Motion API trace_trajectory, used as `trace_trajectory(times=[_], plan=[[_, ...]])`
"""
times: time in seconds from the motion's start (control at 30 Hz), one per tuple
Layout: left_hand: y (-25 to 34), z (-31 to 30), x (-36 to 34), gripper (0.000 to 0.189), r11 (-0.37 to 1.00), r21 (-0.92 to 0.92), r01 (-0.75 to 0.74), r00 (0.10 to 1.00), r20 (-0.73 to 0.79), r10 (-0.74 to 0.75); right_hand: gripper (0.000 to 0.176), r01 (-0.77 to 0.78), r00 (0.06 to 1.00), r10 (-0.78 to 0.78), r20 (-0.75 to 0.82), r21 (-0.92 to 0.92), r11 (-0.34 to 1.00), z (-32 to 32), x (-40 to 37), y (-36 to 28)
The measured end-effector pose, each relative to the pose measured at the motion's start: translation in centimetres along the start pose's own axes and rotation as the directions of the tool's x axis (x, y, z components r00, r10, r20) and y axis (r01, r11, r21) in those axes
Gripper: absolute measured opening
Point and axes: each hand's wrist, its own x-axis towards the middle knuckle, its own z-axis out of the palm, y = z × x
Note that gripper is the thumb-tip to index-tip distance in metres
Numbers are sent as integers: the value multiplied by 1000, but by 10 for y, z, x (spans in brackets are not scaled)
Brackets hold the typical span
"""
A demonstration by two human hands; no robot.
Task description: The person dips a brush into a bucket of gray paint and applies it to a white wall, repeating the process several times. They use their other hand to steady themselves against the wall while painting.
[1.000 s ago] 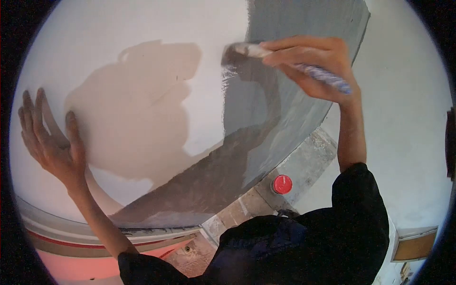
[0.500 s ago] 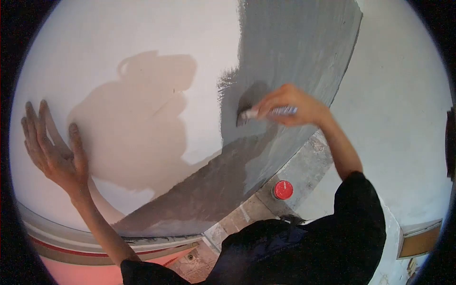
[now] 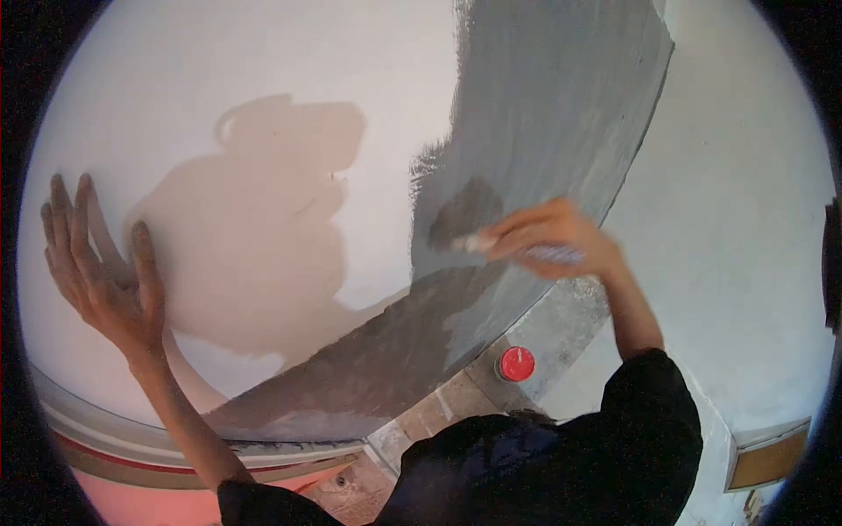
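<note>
My left hand (image 3: 110,276) rests with fingers spread against the white, unpainted part of the wall (image 3: 377,79) at the far left. My right hand (image 3: 557,238) is closed round the handle of a paintbrush (image 3: 474,243). The brush's bristles, blurred by motion, are at the grey painted area (image 3: 544,96), a little right of its ragged edge with the white. A shadow of my head and arms falls across both colours.
A container of red paint (image 3: 517,364) stands on the grey floor ledge below my right hand. A pale wall (image 3: 737,219) adjoins on the right. A brown panel (image 3: 769,458) is at lower right, a pink surface (image 3: 140,504) at lower left.
My right hand and the brush have moved down and slightly right along the grey area. My left hand has stayed against the wall. The view has shifted slightly.
</note>
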Motion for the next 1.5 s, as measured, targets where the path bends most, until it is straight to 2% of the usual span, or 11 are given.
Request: trace_trajectory(times=[0.1, 0.27, 0.57, 0.67, 0.87, 1.07, 1.27, 1.33, 1.4, 1.47, 1.5], plan=[[2, 0, -1, 61, 999, -29, 35, 999, -9, -35, 22, 2, 992, -4, 130, 18, 1000, 42, 2, 35], [4, -2, -2, 60, 998, -19, 60, 998, 5, -60, 19, 49, 993, -56, 108, 70, 996, -2, 29, 40], [2, -4, -2, 52, 998, -55, 12, 999, -28, -14, 12, 198, 948, -295, -120, -501, 842, -124, 69, -27], [3, -4, -3, 52, 998, -60, 31, 999, -34, -33, 20, 151, 947, -245, -209, -386, 910, -100, 44, -36], [3, -7, -6, 56, 990, -95, 105, 994, -9, -107, 21, -3, 996, 7, 89, -41, 999, 73, -13, 46], [4, -18, -14, 56, 973, -182, 138, 988, 98, -122, 16, -127, 989, 128, 73, -19, 992, 27, 18, 43], [16, -44, -27, 54, 955, -246, 165, 969, 222, -110, 15, -73, 977, 4, -211, -319, 945, -80, 52, 2], [25, -58, -32, 52, 909, -354, 222, 955, 265, -130, 18, -428, 800, 89, -594, -460, 778, -93, 38, -11], [45, -77, -34, 48, 770, -550, 322, 933, 321, -161, 34, -309, 845, 130, -519, -276, 910, -113, 29, -78], [80, -105, -44, 45, 683, -627, 375, 913, 376, -156, 33, -554, 605, 182, -775, -246, 796, -87, -6, -116], [102, -122, -53, 44, 629, -663, 405, 901, 408, -149, 28, -575, 583, 144, -799, -281, 768, -71, -46, -109]])
